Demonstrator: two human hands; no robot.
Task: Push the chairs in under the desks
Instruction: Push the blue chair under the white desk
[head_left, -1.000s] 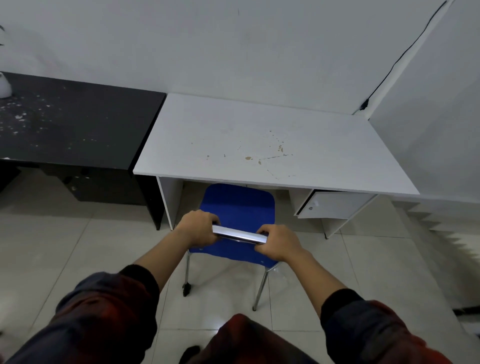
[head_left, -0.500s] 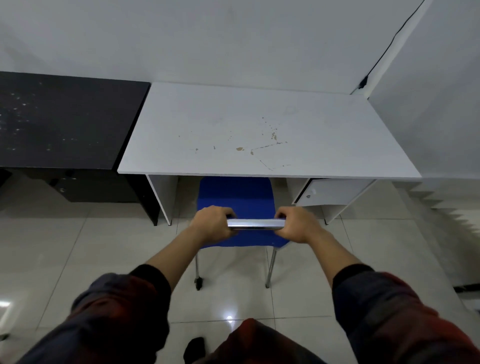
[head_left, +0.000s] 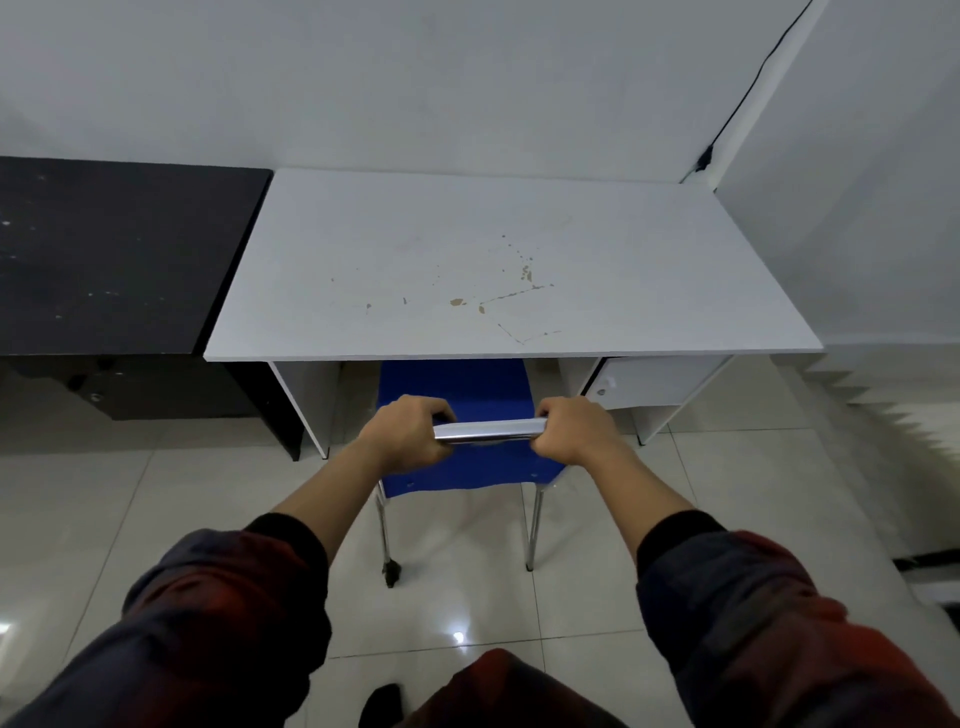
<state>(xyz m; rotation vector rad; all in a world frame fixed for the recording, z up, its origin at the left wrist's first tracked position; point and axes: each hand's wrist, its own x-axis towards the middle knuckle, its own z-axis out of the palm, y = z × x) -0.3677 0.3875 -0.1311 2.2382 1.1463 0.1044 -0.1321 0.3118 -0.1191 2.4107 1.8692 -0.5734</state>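
A blue chair (head_left: 457, 384) with chrome legs stands in front of the white desk (head_left: 498, 270), its seat partly under the desk's front edge. My left hand (head_left: 410, 434) grips the left end of the chair's chrome top bar (head_left: 488, 431). My right hand (head_left: 569, 431) grips the bar's right end. The two rear legs stand on the tiled floor outside the desk. The front of the seat is hidden beneath the desktop.
A black desk (head_left: 114, 254) adjoins the white one on the left. A white drawer unit (head_left: 654, 382) hangs under the white desk's right side. Walls close off the back and right, with a black cable (head_left: 748, 93) in the corner. Steps (head_left: 883, 410) rise at the right.
The chair has slid forward and its seat has gone further under the white desk. It has also straightened to face the desk. Both hands kept their grip on the bar.
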